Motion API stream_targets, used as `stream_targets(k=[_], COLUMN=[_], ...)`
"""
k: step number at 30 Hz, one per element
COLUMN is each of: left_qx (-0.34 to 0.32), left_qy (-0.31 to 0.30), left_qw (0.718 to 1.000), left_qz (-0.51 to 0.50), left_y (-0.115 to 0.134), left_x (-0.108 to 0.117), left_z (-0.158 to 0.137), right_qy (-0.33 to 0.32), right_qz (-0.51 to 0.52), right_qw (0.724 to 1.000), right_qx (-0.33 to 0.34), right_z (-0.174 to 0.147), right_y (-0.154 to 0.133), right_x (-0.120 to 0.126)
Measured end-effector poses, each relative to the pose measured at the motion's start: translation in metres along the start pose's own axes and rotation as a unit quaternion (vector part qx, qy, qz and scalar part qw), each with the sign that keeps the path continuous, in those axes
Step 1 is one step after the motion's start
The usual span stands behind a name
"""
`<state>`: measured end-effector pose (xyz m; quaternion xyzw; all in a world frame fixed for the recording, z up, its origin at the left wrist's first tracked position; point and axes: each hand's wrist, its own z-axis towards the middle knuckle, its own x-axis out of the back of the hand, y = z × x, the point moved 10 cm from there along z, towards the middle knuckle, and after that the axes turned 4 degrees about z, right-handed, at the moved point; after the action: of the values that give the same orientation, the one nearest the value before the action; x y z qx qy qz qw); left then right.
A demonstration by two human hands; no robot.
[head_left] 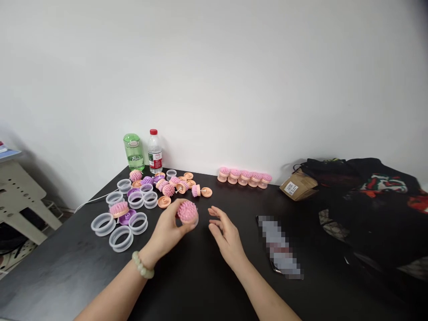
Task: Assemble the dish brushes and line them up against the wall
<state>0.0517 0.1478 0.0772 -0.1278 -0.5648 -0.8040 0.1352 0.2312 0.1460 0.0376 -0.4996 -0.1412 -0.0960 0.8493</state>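
Note:
In my left hand (172, 225) is a round scalp brush (187, 211) with pink bristles and a peach base, lifted above the black table. A bit of translucent rim shows at its lower right side. My right hand (225, 236) is just to the right of it, fingers apart and holding nothing. Left of my hands lie loose parts: clear rings (121, 239), peach caps (164, 202), purple caps (127, 217) and pink bristle heads (119, 209). Several brushes like the held one stand in a row (244, 177) near the wall.
A green bottle (133, 152) and a red-capped water bottle (155, 152) stand at the back left. To the right are a brown paper package (298, 185), dark clothing (374, 223) and a phone with a blurred screen (280, 248). A white cable (96, 198) crosses the table's left edge.

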Motion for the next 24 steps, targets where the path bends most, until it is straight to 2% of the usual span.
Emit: stream_targets(k=[4,7,9,12,16,18,20,22,24], left_qx=[0.083,0.113,0.122,0.134,0.159,0.179,0.2,0.205,0.198], left_qy=[0.061,0.07,0.075,0.074,0.051,0.021,-0.023,-0.06,-0.076], left_qw=[0.983,0.96,0.951,0.945,0.934,0.922,0.903,0.889,0.888], left_qz=[-0.15,-0.246,-0.272,-0.289,-0.316,-0.342,-0.379,-0.405,-0.408], left_y=[-0.019,-0.027,-0.03,-0.036,-0.039,-0.039,-0.037,-0.033,-0.03], left_x=[0.014,0.012,0.01,0.007,-0.002,-0.012,-0.026,-0.037,-0.042], left_z=[0.003,0.002,0.001,0.001,0.0,-0.003,-0.007,-0.011,-0.013], right_qy=[-0.061,-0.122,-0.141,-0.115,-0.037,0.025,0.071,0.083,0.08], right_qz=[-0.118,-0.189,-0.2,-0.178,-0.15,-0.061,0.071,0.162,0.189], right_qw=[0.99,0.97,0.964,0.972,0.985,0.997,0.994,0.983,0.978], right_qx=[0.053,0.092,0.107,0.099,0.071,0.046,0.032,0.037,0.048], right_z=[0.007,0.007,0.005,0.006,0.009,0.011,0.01,0.009,0.006], right_y=[-0.002,-0.01,-0.015,-0.018,-0.013,-0.012,-0.013,-0.021,-0.029], right_x=[-0.038,-0.067,-0.073,-0.056,-0.013,0.011,0.027,0.029,0.026])
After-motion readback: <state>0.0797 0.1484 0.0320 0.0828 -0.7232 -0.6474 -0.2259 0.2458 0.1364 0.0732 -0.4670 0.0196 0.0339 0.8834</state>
